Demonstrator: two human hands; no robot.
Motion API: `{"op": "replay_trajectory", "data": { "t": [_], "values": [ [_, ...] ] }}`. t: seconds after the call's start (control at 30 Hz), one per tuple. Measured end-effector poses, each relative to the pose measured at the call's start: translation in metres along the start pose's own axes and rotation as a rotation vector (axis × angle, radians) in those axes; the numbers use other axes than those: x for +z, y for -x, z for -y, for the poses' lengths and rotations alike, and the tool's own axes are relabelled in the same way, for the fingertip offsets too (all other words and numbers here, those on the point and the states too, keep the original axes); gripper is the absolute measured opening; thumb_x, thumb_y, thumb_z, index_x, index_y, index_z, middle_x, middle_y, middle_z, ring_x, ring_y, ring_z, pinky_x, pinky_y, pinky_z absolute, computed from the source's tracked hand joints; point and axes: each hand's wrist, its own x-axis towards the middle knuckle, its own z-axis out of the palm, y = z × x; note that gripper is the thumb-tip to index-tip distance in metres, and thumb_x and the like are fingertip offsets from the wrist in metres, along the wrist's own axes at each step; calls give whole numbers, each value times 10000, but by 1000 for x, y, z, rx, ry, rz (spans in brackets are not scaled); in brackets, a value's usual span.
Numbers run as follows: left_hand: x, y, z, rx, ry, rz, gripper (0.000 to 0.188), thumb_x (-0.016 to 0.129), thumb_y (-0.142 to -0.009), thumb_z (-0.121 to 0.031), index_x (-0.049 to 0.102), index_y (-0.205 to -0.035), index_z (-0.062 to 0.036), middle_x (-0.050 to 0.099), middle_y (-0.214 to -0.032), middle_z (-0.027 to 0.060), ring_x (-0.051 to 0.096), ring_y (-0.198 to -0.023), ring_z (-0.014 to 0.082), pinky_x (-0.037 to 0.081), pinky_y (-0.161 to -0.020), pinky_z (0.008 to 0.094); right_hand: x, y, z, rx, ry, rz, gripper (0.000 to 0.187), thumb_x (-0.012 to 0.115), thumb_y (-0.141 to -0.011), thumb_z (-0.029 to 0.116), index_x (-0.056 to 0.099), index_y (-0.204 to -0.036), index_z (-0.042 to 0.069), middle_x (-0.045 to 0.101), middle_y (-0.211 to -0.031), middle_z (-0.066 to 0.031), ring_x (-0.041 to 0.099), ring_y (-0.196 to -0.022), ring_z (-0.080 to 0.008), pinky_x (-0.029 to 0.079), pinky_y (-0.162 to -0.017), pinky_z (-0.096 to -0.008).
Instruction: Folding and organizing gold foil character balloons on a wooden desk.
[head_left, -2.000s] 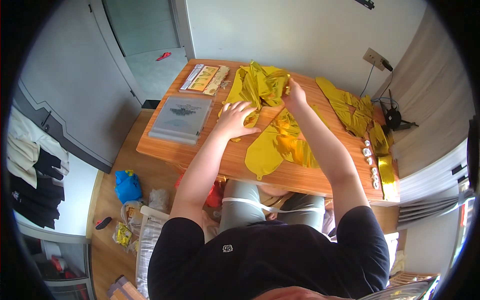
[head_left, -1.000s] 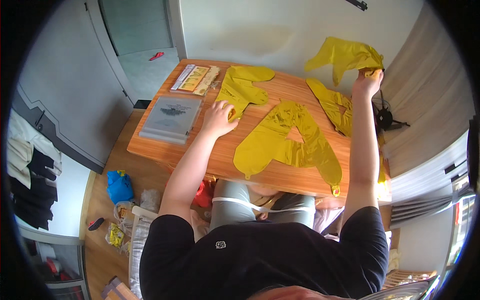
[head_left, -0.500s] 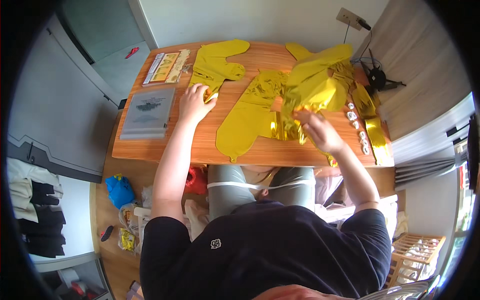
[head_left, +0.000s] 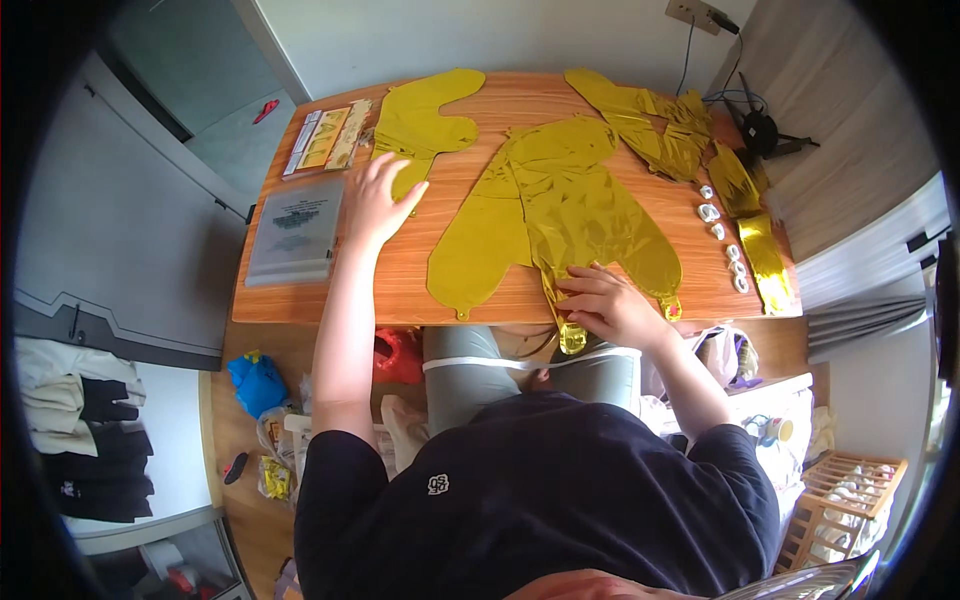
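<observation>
My left hand (head_left: 378, 205) has its fingers spread, holding nothing, beside the lower end of a flat gold foil balloon (head_left: 412, 112) at the far left of the table. Just in front of me, two more deflated foil pieces overlap: one gold foil balloon (head_left: 470, 245) slants to the left, and a second gold foil balloon (head_left: 610, 215) lies partly over it. On that second one's narrow near end rests my right hand (head_left: 618, 308), fingers stretched out. The strip under those fingers hangs past the table's front edge.
Further foil pieces (head_left: 665, 130) lie at the back right, with folded gold foil (head_left: 762, 265) along the right edge. Small white rolls (head_left: 732, 253) line up beside it. A clear plastic packet (head_left: 295, 230) and a printed package (head_left: 322, 140) occupy the left. A black stand (head_left: 757, 130) is behind.
The right-hand balloon, raised and crumpled before, now lies spread flat over its neighbour. My right hand has come down nearer the front edge. My left hand has let go of the far-left balloon.
</observation>
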Motion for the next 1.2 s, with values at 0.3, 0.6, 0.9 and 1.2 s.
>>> {"op": "replay_trajectory", "data": {
  "t": [0.3,0.6,0.9,1.2],
  "values": [
    [-37,64,-81,374,146,529,711,684,-918,-488,449,-1522,-196,371,-1604,107,278,-1515,301,153,-1243,583,0,1,5,9,58,-76,418,766,-842,254,687,-1239,148,583,-1404,-107,482,-1363,-351,371,-1137,-567],
    [-59,112,-100,348,242,526,858,850,-740,-441,517,-1467,-132,457,-1535,108,380,-1457,299,275,-1219,538,5,8,4,0,246,113,736,816,-759,349,543,-1422,180,447,-1539,-97,378,-1454,-336,290,-1201,-552],
    [-33,148,-92,339,361,153,328,794,-745,-49,760,-1063,-121,688,-1218,79,630,-1210,295,481,-1073,463,12,18,-9,-92,37,-92,575,682,-633,-9,690,-1192,124,604,-1370,-104,517,-1347,-349,429,-1118,-544],
    [-39,138,-87,277,241,-76,149,818,-696,-84,761,-816,-153,735,-992,-10,650,-1054,249,435,-1087,508,17,21,-2,-166,196,-400,264,803,-686,122,773,-947,142,747,-1074,2,682,-1096,-253,538,-914,-421]
  ]
}}
